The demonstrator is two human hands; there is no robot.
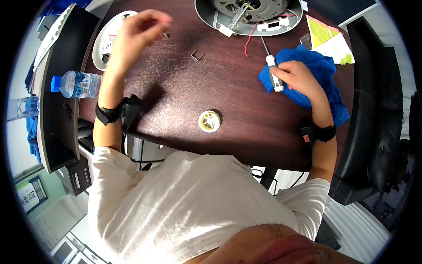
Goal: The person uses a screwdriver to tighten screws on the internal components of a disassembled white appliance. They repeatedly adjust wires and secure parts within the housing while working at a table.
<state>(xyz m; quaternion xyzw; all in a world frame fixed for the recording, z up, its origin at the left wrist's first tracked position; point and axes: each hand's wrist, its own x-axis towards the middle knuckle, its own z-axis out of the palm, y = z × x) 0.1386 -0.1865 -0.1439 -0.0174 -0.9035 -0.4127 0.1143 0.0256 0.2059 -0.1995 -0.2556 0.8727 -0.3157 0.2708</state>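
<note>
Gripped in the right hand [299, 77]: one white-handled screwdriver [273, 72] on one blue cloth [323, 75]; left hand [136, 33] raised, blurred, grip unclear.

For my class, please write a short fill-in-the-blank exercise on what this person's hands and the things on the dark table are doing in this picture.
1. The right hand rests on a crumpled cloth whose colour is ____.
2. That hand grips a screwdriver with a ____ handle.
3. The left hand is raised above the ____.
4. Left of the table, a plastic bottle lies on its ____.

Missing words: blue; white; table; side
</note>
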